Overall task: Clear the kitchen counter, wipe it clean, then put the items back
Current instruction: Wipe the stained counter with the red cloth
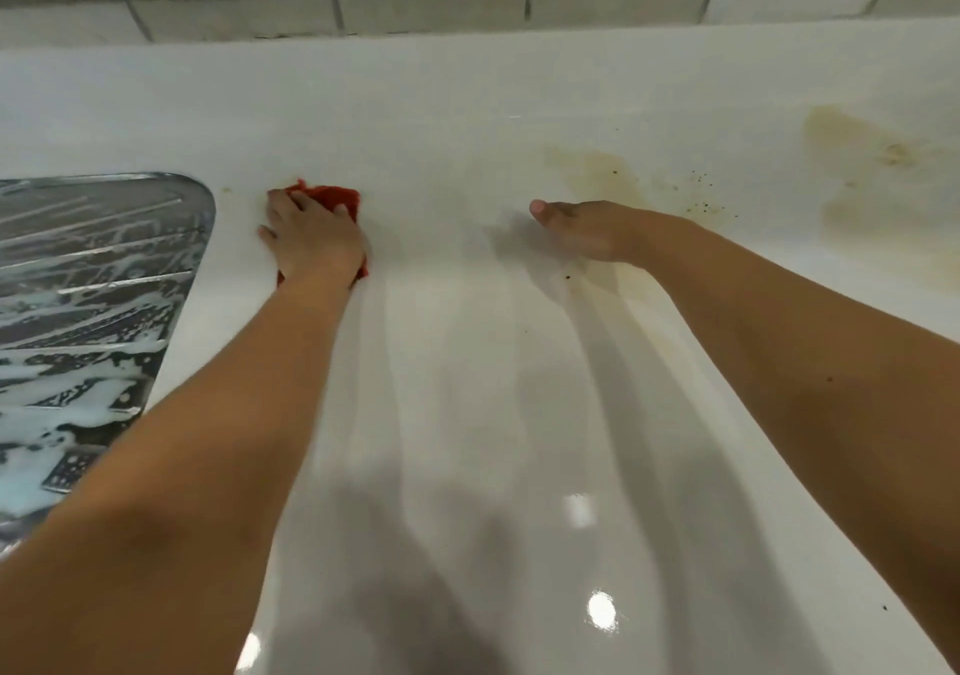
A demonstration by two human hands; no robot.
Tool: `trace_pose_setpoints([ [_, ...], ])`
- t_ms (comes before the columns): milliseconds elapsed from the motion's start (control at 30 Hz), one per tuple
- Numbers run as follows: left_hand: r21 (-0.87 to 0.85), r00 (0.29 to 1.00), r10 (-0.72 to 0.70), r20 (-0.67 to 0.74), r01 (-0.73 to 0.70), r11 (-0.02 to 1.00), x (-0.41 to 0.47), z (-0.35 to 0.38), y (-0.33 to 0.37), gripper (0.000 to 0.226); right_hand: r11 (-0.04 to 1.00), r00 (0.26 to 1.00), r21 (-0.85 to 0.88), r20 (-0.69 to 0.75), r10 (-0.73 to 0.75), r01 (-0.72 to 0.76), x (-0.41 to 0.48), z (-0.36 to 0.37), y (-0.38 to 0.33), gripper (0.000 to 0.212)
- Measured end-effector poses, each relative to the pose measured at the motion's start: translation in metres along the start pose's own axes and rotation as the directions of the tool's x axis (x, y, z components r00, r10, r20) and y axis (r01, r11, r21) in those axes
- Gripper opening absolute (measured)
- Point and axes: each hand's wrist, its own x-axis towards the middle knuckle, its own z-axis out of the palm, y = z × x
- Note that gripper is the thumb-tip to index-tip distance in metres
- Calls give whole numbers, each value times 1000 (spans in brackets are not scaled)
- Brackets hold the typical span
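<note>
Gripping a red cloth (335, 197), left hand (311, 243) presses the counter (467, 373).

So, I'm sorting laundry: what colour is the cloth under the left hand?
Red: the crumpled fabric cloth under the left hand, seen best in the head view.
</note>
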Motion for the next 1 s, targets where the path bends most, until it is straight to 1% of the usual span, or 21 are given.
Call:
trace_pose_setpoints([
  [100, -19, 996, -79, -40, 78, 997, 34, 0, -8, 60, 1000, 1000, 23, 3, -5, 5, 0, 0, 2, 59],
  [200, -37, 997, -61, -51, 59, 998, 58, -4, -6, 60, 999, 1000, 44, 7, -12, 11, 1, 0, 4, 59],
  [267, -59, 1000, 16, -24, -18, 998, 70, -6, -2, 59, 999, 1000, 34, 3, -27, 27, 3, 1, 5, 58],
  [333, -51, 990, 142, 17, -141, 989, 75, -6, -2, 59, 999, 999, -15, 9, -37, 37, 6, 3, 5, 58],
  [400, -19, 955, 292, 59, -292, 956, 75, -3, -9, 56, 998, 999, -57, 22, -40, 41, 8, 5, 5, 60],
  [433, -9, 940, 336, 62, -336, 942, 75, -2, -15, 55, 997, 999, -69, 29, -39, 41, 10, 5, 6, 61],
  [467, 1, 940, 337, 48, -337, 942, 77, -3, -23, 54, 997, 999, -72, 37, -37, 40, 10, 6, 7, 61],
  [500, 15, 954, 299, 21, -299, 954, 80, -5, -31, 53, 997, 998, -67, 44, -34, 37, 11, 6, 9, 60],
  [600, 40, 992, 122, -38, -120, 992, 101, -9, -44, 54, 998, 998, -41, 48, -40, 42, 11, 8, 12, 60],
  [667, 32, 997, 68, -27, -67, 997, 115, -10, -40, 56, 999, 998, -29, 47, -38, 40, 12, 10, 12, 60],
  [700, 30, 998, 69, -12, -69, 997, 120, -10, -36, 55, 999, 998, -34, 48, -41, 42, 13, 10, 11, 60],
  [767, 22, 993, 119, 20, -119, 993, 122, -8, -21, 54, 998, 998, -49, 47, -42, 44, 14, 10, 9, 60],
  [867, -21, 959, 271, 79, -270, 963, 109, 0, 16, 53, 998, 999, -63, 34, -20, 22, 18, 9, 9, 62],
  [1000, -71, 851, 505, 144, -500, 863, 65, 12, 52, 51, 995, 999, -99, 39, 16, -13, 20, 7, 4, 63],
])
